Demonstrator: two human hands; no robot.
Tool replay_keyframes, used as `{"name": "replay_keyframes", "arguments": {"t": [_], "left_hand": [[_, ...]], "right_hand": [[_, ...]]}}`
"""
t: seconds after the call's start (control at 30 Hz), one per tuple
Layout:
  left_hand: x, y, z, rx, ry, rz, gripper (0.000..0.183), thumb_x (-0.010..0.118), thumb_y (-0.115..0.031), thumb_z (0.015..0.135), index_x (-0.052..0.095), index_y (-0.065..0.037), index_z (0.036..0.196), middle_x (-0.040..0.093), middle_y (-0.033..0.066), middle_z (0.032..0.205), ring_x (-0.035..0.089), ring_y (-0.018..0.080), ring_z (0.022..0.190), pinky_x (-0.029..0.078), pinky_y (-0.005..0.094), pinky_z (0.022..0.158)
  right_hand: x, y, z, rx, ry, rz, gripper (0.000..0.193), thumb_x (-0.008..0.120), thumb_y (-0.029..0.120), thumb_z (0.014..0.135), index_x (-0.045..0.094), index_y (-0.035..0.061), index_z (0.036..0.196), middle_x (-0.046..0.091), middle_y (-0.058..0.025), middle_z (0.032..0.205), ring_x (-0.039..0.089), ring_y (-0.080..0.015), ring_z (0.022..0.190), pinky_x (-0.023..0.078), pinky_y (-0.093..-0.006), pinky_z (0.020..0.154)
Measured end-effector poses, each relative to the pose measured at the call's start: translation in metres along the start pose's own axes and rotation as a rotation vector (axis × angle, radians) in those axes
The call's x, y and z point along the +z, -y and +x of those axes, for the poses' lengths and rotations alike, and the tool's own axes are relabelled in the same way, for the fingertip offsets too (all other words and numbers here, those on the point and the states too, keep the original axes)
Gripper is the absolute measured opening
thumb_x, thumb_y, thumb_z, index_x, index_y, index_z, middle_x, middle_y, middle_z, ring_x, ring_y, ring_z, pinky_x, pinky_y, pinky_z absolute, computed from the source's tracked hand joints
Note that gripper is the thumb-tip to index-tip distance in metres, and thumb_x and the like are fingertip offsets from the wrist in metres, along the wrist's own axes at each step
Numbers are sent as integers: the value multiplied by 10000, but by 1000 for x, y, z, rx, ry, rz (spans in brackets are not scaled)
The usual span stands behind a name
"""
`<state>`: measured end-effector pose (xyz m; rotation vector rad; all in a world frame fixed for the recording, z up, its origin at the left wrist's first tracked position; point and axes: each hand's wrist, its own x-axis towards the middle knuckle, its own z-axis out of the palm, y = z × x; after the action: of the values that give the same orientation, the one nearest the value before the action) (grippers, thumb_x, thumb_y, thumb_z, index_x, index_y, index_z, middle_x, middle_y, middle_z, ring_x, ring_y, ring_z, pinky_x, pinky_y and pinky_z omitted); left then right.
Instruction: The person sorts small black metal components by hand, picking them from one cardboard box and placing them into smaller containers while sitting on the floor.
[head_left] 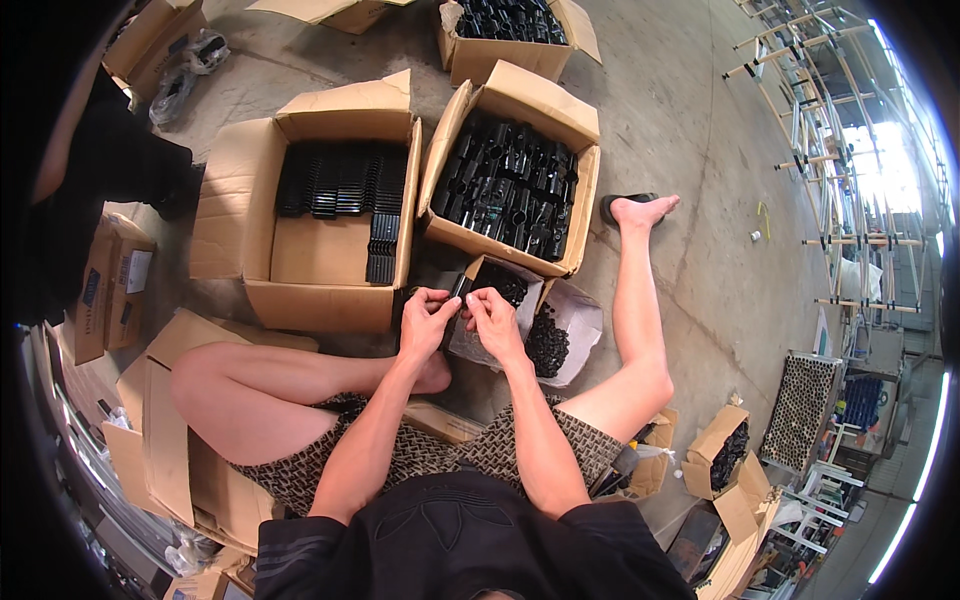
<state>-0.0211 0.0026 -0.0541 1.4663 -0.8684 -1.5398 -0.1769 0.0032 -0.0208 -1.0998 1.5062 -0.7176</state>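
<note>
Close together in front of me, both my hands are at a small black part [460, 286]. My left hand [425, 318] pinches this part between thumb and fingers. My right hand [492, 318] is closed, its fingertips meeting at the part's side; anything tiny between them is hidden. Just beyond them stands a small open box [478, 345] with black pieces inside. Beside it, a pale lined box [585, 322] holds many small black pieces [547, 343]. A large carton [590, 160] behind is filled with glossy black parts [510, 185].
Left of that carton, another open carton [320, 300] holds neat rows of black parts [340, 180]. My bare legs [640, 300] flank the boxes. Another person's dark-clothed leg [130, 150] stands at left. Cartons [715, 450] lie at lower right; metal racks [840, 160] line the right side.
</note>
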Motion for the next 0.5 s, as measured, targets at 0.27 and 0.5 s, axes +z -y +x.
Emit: {"name": "replay_keyframes", "arguments": {"t": [0.27,0.5], "left_hand": [[0,-2,-1,-14,-8,12,317,762,-133,886,607,73,1071,722,163,932,688,139,824,549,260,707],[0,-10,-1,-15,-6,-4,314,760,-138,886,607,74,1060,721,163,913,694,144,815,550,260,683]], "right_hand": [[1,-5,-1,39,-3,-5,193,611,157,1001,557,-8,1084,668,-68,858,624,-102,718,515,-258,611],[9,-5,-6,-165,-77,-1,237,562,230,1033,582,-7,1024,651,-63,747,614,-115,618,508,-271,580]]}}
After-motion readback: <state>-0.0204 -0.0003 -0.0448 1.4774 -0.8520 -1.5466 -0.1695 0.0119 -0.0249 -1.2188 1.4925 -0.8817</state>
